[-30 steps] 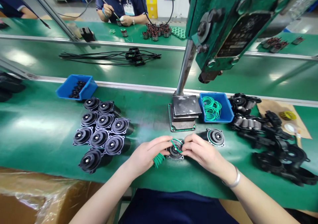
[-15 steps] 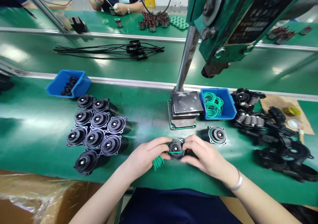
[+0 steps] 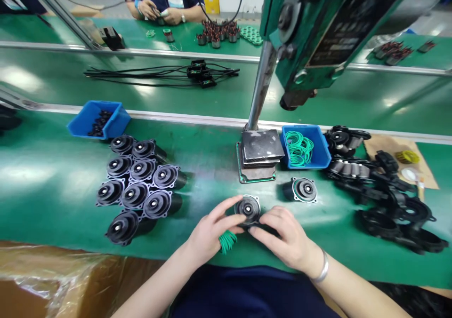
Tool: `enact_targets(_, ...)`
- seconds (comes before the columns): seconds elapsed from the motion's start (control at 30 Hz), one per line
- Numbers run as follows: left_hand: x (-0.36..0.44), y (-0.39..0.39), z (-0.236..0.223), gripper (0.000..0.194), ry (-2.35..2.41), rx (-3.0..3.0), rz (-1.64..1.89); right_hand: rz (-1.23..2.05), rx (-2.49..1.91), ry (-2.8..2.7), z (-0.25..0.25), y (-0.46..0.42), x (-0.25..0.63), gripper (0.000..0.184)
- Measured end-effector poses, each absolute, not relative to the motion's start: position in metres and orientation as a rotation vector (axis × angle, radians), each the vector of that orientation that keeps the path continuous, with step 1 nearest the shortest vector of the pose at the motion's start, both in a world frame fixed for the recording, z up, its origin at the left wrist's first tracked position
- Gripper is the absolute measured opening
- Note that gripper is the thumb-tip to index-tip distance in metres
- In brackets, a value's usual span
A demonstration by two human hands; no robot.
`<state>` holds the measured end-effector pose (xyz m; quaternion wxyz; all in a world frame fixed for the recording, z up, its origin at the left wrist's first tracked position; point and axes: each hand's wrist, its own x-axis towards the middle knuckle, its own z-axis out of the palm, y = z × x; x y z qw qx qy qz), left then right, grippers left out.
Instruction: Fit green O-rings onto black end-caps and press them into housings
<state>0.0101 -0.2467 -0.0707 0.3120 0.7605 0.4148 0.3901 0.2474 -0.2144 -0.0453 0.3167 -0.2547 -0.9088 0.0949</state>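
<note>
Both forearms come in from the lower corners, angled inward; left hand (image 3: 208, 231) back up, upper fingers stretched forward and to the right, spread apart, lower fingers tucked under, partly hidden; right hand (image 3: 287, 238) turned left, fingers bent, thumb straight out below them, tip apart from the fingertips; hands near each other, not touching; sleeves out of view.

Housing (image 3: 248, 208) before press base (image 3: 262, 145); rings (image 3: 299, 149) in bin (image 3: 322, 151) right of base; housing cluster (image 3: 135, 194) left.
</note>
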Motion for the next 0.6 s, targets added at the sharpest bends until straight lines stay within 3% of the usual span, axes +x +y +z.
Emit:
enact_targets(0.1,0.021,-0.238,-0.068,0.055,1.215,2.014,0.986,0.059,-0.849,-2.295,-0.037,-0.209,0.251,0.037)
enact_targets(0.27,0.060,-0.201,-0.063,0.057,1.210,2.123,0.746,-0.091,-1.170,-2.149,-0.030,-0.201,0.271,0.050)
enact_targets(0.5,0.111,-0.175,-0.058,0.063,1.185,2.237,0.739,0.121,-1.275,-2.084,-0.044,-0.191,0.309,0.046)
enact_targets(0.6,0.093,-0.193,-0.040,0.063,1.154,2.239,0.759,-0.048,-1.279,-2.036,-0.033,-0.195,0.308,0.046)
